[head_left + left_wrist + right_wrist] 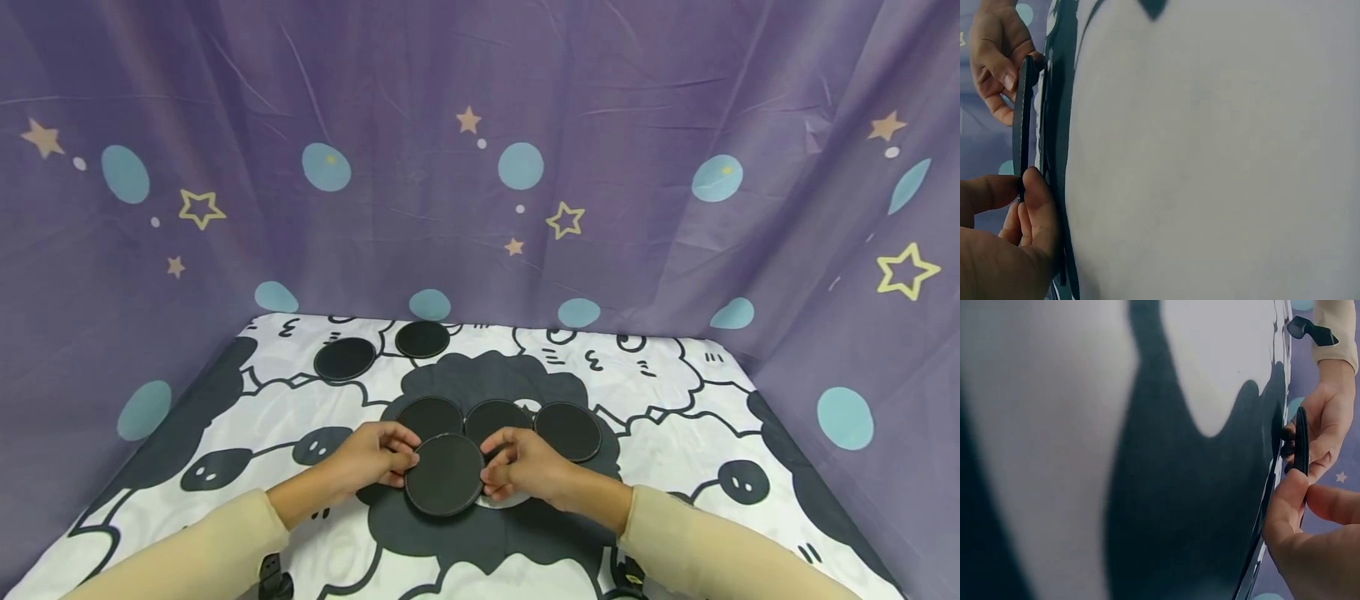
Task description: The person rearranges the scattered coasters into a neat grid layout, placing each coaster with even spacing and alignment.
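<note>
Both hands hold one round black coaster by its opposite edges, above the printed cloth. The left hand pinches its left rim between thumb and fingers, while the right hand grips the right rim. Seen edge-on in the left wrist view, the coaster is thin, with pale stitching along its border. Just behind it lie three matching coasters in a row: a left one, a middle one partly covered by the right fingers, and a right one.
Two more black coasters lie at the back left, one nearer and one farther. A white cloth with dark sheep drawings covers the table. Purple curtain with stars and blue dots encloses the back and sides.
</note>
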`<state>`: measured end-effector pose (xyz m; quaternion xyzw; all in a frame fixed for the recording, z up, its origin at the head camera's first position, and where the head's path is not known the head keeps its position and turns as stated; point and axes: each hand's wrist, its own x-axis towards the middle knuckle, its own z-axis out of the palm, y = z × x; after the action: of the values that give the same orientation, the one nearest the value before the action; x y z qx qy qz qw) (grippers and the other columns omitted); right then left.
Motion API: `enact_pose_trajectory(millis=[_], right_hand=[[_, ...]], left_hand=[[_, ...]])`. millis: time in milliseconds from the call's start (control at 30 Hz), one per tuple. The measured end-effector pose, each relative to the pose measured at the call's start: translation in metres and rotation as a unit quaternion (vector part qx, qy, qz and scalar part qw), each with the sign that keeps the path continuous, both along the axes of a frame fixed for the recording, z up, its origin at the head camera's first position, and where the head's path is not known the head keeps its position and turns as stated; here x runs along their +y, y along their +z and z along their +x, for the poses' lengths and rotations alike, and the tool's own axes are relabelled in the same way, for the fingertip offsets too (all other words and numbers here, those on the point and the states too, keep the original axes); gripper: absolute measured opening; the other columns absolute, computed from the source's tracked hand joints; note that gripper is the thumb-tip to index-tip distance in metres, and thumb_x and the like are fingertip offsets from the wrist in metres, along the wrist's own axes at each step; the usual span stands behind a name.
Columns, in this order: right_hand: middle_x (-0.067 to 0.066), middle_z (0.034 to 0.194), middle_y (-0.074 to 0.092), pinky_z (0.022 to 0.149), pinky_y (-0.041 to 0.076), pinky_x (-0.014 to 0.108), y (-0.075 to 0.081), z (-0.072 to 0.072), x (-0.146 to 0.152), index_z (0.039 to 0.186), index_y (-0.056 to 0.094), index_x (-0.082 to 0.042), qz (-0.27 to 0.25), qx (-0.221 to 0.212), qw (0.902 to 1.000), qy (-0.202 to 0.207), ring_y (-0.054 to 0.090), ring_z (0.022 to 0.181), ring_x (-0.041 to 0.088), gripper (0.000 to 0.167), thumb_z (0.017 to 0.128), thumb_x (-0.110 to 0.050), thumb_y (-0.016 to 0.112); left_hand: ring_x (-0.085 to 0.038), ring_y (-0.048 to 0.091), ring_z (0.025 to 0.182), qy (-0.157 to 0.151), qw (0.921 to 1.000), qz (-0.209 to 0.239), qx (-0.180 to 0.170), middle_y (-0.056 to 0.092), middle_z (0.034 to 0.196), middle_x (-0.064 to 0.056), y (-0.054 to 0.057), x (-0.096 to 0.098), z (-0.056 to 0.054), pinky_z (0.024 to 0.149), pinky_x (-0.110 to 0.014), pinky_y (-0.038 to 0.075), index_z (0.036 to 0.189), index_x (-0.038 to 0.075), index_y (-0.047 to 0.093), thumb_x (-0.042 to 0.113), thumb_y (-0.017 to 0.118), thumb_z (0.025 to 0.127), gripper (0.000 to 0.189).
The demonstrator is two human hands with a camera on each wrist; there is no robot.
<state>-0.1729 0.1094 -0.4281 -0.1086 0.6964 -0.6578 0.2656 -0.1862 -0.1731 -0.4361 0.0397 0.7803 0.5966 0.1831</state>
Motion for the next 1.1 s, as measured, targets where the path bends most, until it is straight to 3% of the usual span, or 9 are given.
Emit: enact_pose_trajectory(millis=[467, 767, 1100], right_hand=[[0.017, 0.08, 0.069, 0.063, 0.064, 0.035, 0.002, 0.001, -0.025, 0.113, 0.056, 0.006, 0.047, -0.005, 0.9986, 0.023, 0.069, 0.064, 0.02, 0.03, 0.087, 0.014, 0.07], [0.015, 0.079, 0.068, 0.064, 0.064, 0.037, 0.0, 0.002, -0.032, 0.111, 0.058, 0.006, 0.061, -0.036, 0.9958, 0.057, 0.068, 0.065, 0.02, 0.028, 0.088, 0.013, 0.071], [0.017, 0.083, 0.07, 0.068, 0.065, 0.038, 0.005, 0.003, -0.035, 0.109, 0.061, 0.008, 0.069, -0.043, 0.9928, 0.089, 0.07, 0.07, 0.021, 0.022, 0.089, 0.008, 0.072]], left_hand=[[-0.02, 0.065, 0.071, -0.01, 0.9978, -0.063, 0.016, 0.064, 0.092, -0.013, 0.004, -0.017, 0.013, 0.061, -0.034, 0.063, 0.111, -0.006, 0.065, -0.001, 0.074, 0.09, 0.023], [-0.019, 0.063, 0.066, -0.025, 0.9944, -0.1, 0.024, 0.063, 0.085, -0.011, 0.009, -0.023, 0.017, 0.058, -0.036, 0.062, 0.102, -0.003, 0.067, -0.003, 0.076, 0.086, 0.018], [-0.017, 0.064, 0.064, -0.047, 0.9878, -0.141, 0.046, 0.064, 0.079, -0.007, 0.012, -0.026, 0.018, 0.054, -0.035, 0.062, 0.098, -0.002, 0.068, -0.003, 0.076, 0.086, 0.014]])
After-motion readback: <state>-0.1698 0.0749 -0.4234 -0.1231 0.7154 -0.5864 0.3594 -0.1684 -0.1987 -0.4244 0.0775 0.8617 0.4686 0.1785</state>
